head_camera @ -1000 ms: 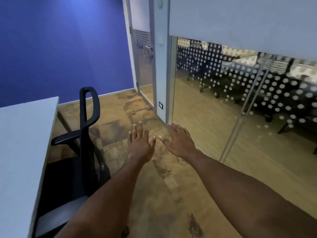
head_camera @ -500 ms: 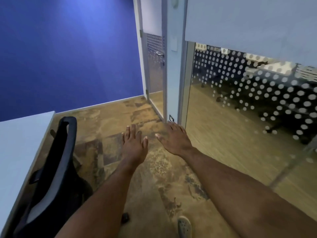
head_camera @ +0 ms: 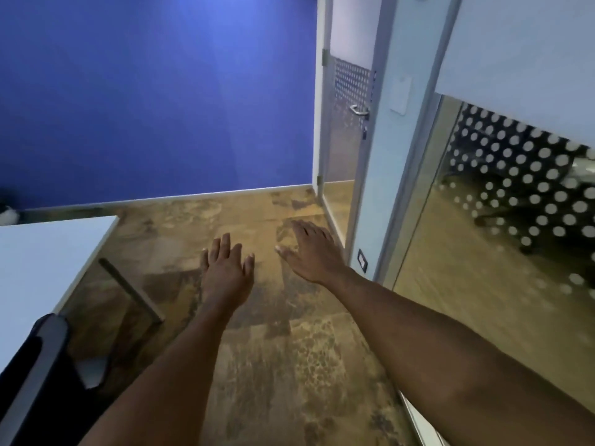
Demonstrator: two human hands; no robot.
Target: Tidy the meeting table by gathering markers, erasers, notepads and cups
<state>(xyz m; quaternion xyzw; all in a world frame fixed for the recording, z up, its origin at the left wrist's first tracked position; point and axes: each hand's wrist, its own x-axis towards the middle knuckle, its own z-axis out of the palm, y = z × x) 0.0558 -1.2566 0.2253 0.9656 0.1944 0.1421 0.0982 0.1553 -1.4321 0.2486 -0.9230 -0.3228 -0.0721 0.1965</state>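
- Currently both hands empty: left hand (head_camera: 225, 272) and right hand (head_camera: 314, 252) held out flat over the floor (head_camera: 289, 365), fingers spread, touching nothing.
- No markers, erasers, notepads or cups in view; only a bare corner of the table (head_camera: 42, 262) shows, at left.
- Step, as I read it: locate the items. Turn head and body left toward the table before reaching.
- Mind the chair (head_camera: 35, 365) beside the table edge.
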